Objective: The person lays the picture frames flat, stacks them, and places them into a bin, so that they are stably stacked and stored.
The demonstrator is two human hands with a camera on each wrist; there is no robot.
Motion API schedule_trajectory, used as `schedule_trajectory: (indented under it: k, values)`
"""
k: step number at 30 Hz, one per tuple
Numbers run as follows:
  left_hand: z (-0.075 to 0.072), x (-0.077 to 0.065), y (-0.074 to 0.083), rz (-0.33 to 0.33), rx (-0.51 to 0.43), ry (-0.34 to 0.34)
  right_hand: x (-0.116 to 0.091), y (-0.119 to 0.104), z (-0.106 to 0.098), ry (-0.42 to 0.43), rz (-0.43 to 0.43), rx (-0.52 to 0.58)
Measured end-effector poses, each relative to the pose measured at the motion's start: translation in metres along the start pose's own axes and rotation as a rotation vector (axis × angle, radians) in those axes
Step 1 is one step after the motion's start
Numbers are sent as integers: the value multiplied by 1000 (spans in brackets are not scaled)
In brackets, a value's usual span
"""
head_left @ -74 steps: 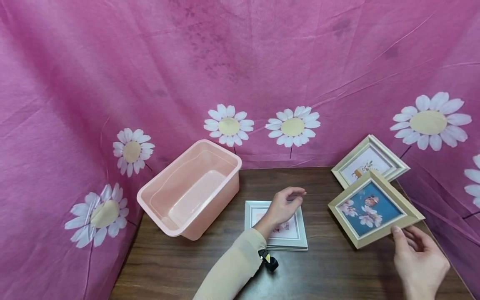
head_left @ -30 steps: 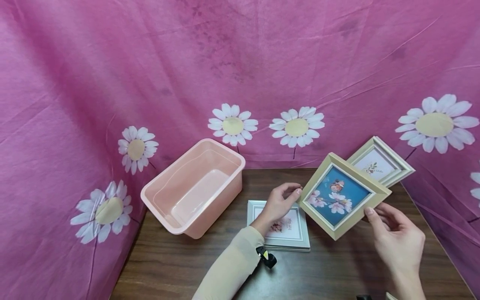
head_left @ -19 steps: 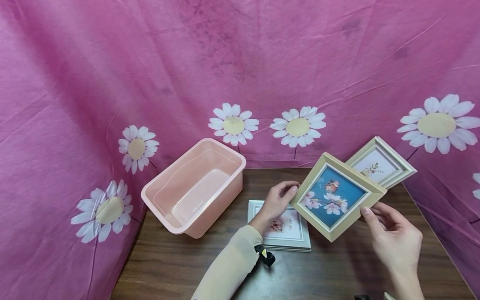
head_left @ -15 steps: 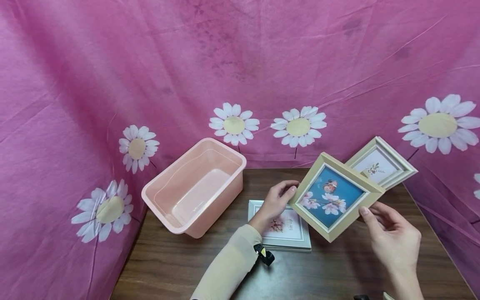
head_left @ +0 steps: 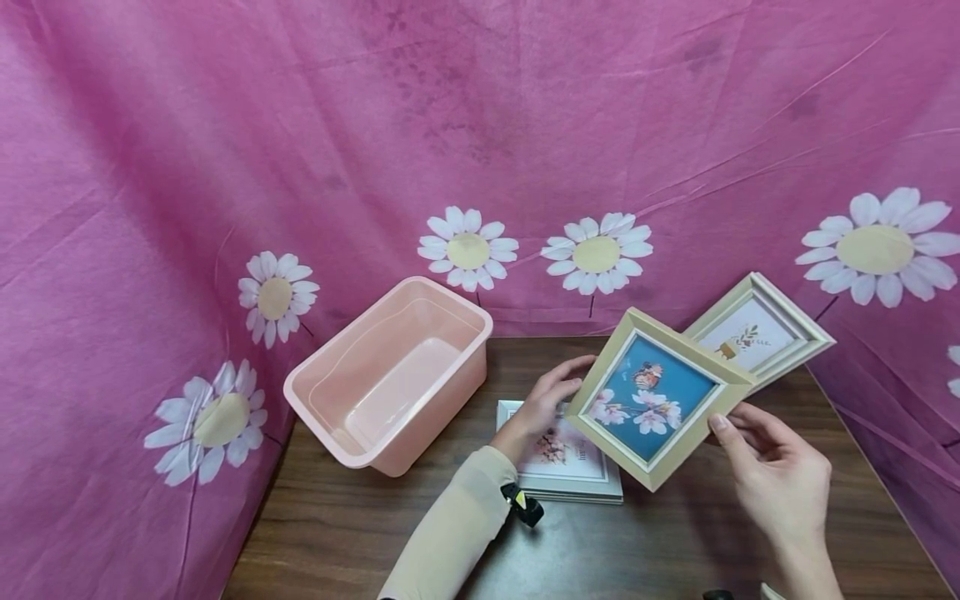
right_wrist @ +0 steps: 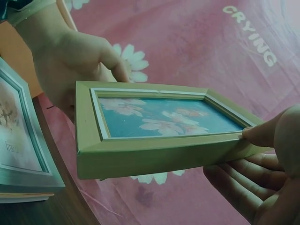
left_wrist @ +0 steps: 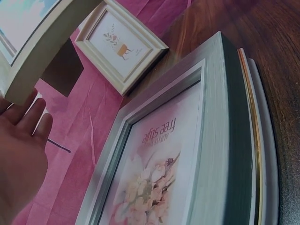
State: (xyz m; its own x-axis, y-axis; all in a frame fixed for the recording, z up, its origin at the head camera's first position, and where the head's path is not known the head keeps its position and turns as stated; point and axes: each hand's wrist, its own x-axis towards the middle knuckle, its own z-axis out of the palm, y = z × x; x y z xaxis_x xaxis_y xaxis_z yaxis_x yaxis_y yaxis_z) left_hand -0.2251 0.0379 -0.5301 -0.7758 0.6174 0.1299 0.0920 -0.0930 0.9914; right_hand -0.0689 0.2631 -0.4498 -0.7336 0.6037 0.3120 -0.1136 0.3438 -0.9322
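Note:
My right hand grips a cream picture frame by its lower right side, thumb on the front and fingers underneath. Tilted above the table, the frame holds a blue picture with pink blossoms and a butterfly. My left hand is at its left side, fingertips right at the edge. In the left wrist view the left fingers are extended loosely beside the frame's corner. Below the left hand lies a small stack of picture frames, the top one pale grey-green with a pink floral print.
An open pink plastic tub stands on the left of the wooden table. Another cream frame with a plant print leans at the back right, partly behind the held one. Pink daisy cloth hangs around the table.
My right hand has brought the blossom picture frame leftward from the right side, over toward the stack. The left hand has come to its left edge and both have shifted slightly left.

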Motion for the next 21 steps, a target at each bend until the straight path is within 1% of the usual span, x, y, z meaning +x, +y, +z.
schedule_trajectory:
  k: [3,7,14,19,21]
  values:
    - [-2,-1,-2,-27,-59,-45,-1,-1,1,-6,6,2]
    - [-3,-2,-3,-41,-76,-76,-2,-1,2,-6,4,3]
    - [-4,-5,-3,-46,-51,-67,-2,-1,2,-6,2,2]
    - [-4,-6,-2,-37,2,-54,-2,0,2,-3,16,11]
    - [-5,-7,-1,-44,33,-39,-2,0,2,-3,18,17]
